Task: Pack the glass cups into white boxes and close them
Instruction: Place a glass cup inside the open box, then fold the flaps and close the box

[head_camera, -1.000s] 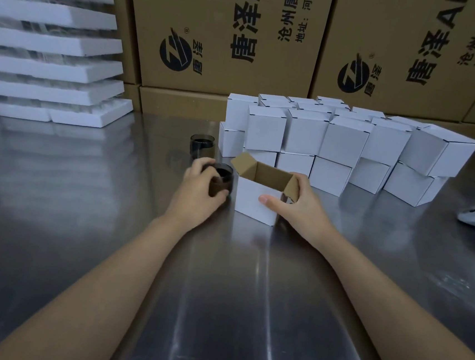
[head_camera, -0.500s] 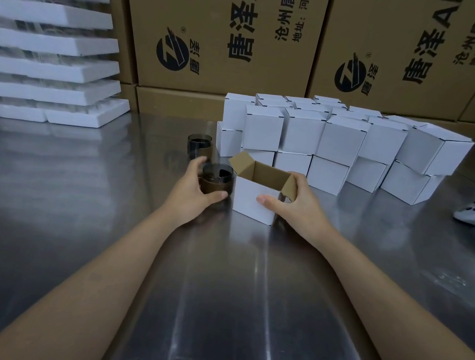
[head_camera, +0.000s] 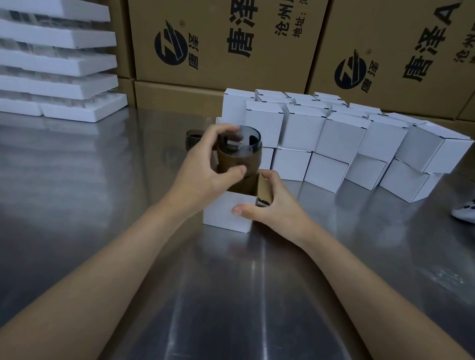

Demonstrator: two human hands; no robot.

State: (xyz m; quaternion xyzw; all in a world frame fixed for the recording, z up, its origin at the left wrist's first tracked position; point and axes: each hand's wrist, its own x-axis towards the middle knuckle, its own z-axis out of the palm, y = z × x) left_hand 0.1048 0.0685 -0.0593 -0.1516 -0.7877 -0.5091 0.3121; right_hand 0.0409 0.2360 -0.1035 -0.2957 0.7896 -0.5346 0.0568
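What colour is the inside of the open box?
Brown, like plain cardboard. The open box is white outside. The head view shows it best.

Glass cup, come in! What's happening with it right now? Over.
Left hand grips glass cup over the open white box. Right hand holds the box by its flap side. Nothing seen in the way; second glass cup stands behind.

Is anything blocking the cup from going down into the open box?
Nothing I can see. The left hand holds the cup just above the box. The right hand steadies it, with the flap upright at the side.
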